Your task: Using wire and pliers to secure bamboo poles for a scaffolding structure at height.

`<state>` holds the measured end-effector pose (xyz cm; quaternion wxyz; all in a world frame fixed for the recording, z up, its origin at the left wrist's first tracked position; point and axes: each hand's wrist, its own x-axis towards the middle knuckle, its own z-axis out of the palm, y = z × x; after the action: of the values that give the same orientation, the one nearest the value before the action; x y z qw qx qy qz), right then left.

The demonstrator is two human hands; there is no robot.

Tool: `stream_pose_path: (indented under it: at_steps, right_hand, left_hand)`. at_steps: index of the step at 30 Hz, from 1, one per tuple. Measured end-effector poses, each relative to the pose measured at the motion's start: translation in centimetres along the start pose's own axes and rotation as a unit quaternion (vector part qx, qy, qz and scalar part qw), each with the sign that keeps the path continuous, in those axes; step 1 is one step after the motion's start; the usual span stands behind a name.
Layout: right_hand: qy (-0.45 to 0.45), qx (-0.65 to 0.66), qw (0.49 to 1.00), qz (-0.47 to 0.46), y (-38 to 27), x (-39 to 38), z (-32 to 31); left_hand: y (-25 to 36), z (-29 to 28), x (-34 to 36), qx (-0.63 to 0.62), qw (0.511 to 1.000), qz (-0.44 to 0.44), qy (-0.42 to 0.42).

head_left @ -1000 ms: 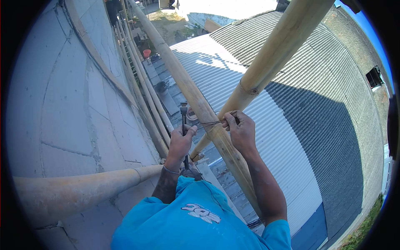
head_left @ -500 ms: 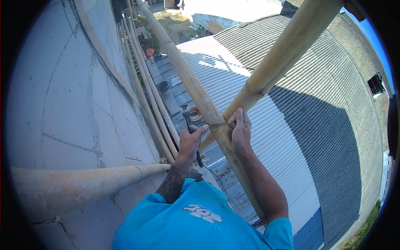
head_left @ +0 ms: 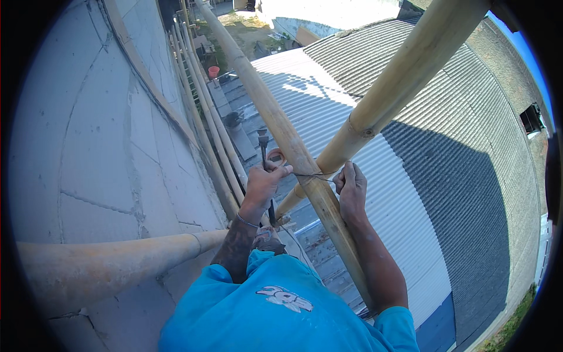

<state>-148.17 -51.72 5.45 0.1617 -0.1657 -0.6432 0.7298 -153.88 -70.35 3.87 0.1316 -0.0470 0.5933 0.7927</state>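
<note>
Two bamboo poles cross in front of me: a thinner pole (head_left: 272,117) running from far left to near right, and a thicker pole (head_left: 399,82) slanting up to the right. A thin dark wire (head_left: 326,178) goes round the thinner pole at the crossing. My right hand (head_left: 352,190), closed in a pinch, grips one end of this wire just right of the pole. On the other side, my left hand (head_left: 262,185) is closed round a dark hammer (head_left: 263,142), held head up. Its thumb and forefinger also pinch the wire's other end.
A pale block wall (head_left: 99,152) rises at left, with several long bamboo poles (head_left: 214,120) beside it. A horizontal bamboo pole (head_left: 117,258) juts in from the left. Below lie corrugated roofing (head_left: 410,217), a red bucket (head_left: 213,71) and a dark bucket (head_left: 233,120).
My right hand has drawn right and slightly down, away from the pole, and more wire shows between. My left hand has shifted a little left, with the hammer now more upright.
</note>
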Motion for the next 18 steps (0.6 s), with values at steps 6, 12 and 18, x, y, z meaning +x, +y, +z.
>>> stream_pose_path:
  at_steps: [6, 12, 18]
  right_hand:
    - [-0.108, -0.417, 0.887, -0.165, -0.3, -3.9, 1.0]
    - [-0.181, -0.719, 0.615, -0.269, 2.0, -6.5, 6.0]
    - [-0.287, -0.698, 0.613, -0.231, 4.8, -4.8, 8.1]
  left_hand:
    - [3.0, 1.2, 0.9, 0.161, 0.984, 0.077, -0.011]
    - [4.8, 3.3, 0.4, 0.314, 0.942, 0.117, -0.030]
    - [4.0, 5.3, -2.6, 0.419, 0.881, 0.216, -0.037]
